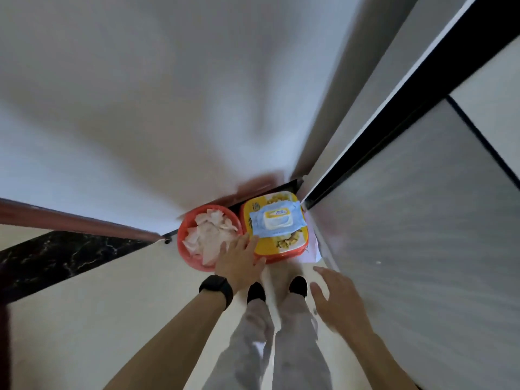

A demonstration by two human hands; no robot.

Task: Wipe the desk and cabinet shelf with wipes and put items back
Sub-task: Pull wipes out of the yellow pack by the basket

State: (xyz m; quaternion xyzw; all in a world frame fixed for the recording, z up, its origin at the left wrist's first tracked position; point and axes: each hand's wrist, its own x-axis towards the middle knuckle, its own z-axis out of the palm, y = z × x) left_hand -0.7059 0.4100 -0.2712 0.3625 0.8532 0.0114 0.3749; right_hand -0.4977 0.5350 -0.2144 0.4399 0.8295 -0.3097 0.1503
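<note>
**A:** Where is the wipes pack?

**B:** The wipes pack lies flat on top of the yellow box, blue with a pale flip lid that is closed. The box stands on the floor, in the corner between the white wall and the cabinet.

**A:** And the used ones?

**B:** Crumpled wipes fill the red basket, which stands just beside the box on its left, the two touching or nearly so.

**A:** What are your hands doing?

**B:** My left hand reaches down over the gap between basket and box. Its fingers are straight and spread, gripping nothing. The tips lie at the near corner of the pack, but I cannot tell whether they touch it. There is a black watch on that wrist. My right hand hangs apart from the box, near the cabinet's front, fingers loose and spread, holding nothing.

**A:** Anything else around you?

**B:** My black shoes and grey trousers are just short of the box. A dark marble strip runs across the pale floor on the left.
</note>
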